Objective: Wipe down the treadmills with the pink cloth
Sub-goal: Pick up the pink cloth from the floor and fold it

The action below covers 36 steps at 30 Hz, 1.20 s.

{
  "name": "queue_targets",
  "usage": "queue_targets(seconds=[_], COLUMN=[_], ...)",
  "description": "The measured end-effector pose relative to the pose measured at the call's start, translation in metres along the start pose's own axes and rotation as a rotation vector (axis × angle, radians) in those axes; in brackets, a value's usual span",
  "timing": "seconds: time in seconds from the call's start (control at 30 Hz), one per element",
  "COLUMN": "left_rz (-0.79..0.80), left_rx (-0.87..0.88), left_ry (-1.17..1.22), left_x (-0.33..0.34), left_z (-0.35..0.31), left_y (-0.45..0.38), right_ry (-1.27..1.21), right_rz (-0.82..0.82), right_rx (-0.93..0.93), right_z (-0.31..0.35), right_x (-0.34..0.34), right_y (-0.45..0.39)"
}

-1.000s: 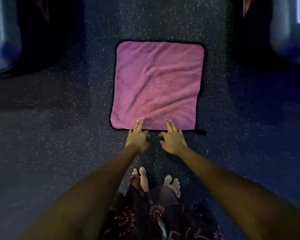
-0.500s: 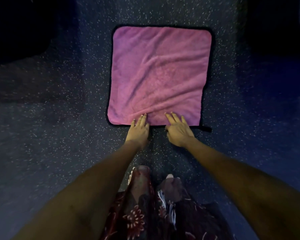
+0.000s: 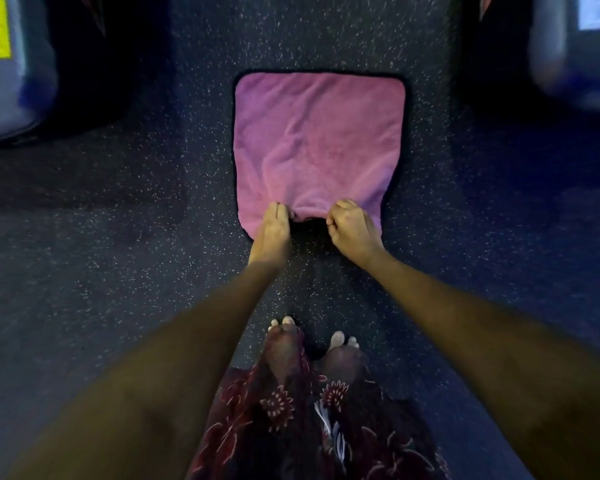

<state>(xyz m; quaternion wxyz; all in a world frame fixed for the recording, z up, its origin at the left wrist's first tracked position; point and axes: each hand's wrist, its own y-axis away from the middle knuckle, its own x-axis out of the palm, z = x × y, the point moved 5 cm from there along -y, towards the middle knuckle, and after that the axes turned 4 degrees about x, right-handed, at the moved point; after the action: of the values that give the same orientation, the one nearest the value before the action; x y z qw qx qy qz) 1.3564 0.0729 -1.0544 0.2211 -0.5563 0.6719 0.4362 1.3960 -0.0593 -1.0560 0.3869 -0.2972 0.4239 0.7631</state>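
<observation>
Head view: both hands pinch the cloth's [image 3: 317, 140] near edge, left hand [image 3: 272, 232] and right hand [image 3: 352, 230] near together, lifting it off the floor [image 3: 118, 271] beneath them.

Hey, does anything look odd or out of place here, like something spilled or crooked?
Nothing looks spilled or damaged. The one oddity is that the pink cloth lies spread on the speckled floor rather than on a treadmill. Its near edge is bunched and lifted where the left hand and right hand pinch it.
</observation>
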Motion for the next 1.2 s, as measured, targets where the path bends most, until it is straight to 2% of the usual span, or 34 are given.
queue_targets(seconds=[0.2, 0.43, 0.67, 0.83, 1.03, 1.2], left_rz=[-0.157, -0.196, -0.099, -0.086, -0.148, -0.149], left_rx=[-0.151, -0.139, -0.016, 0.014, 0.065, 0.117], left_ry=[0.332, 0.496, 0.51, 0.467, 0.51, 0.398], left_x=[-0.073, -0.176, -0.265, -0.339, -0.425, -0.49], left_z=[-0.046, -0.122, -0.188, -0.233, -0.287, -0.332], left_y=[-0.018, -0.011, 0.028, 0.068, 0.119, 0.157], right_ry=[-0.404, -0.623, -0.601, -0.679, -0.619, -0.581], right_rz=[-0.121, -0.181, -0.08, 0.038, -0.077, -0.183], right_rx=[0.28, 0.313, 0.189, 0.21, 0.217, 0.182], right_z=[0.029, 0.083, 0.146, 0.2, 0.253, 0.289], right_x=[-0.077, -0.177, -0.276, -0.352, -0.457, -0.539], right_y=[0.009, 0.036, 0.082, 0.124, 0.166, 0.196])
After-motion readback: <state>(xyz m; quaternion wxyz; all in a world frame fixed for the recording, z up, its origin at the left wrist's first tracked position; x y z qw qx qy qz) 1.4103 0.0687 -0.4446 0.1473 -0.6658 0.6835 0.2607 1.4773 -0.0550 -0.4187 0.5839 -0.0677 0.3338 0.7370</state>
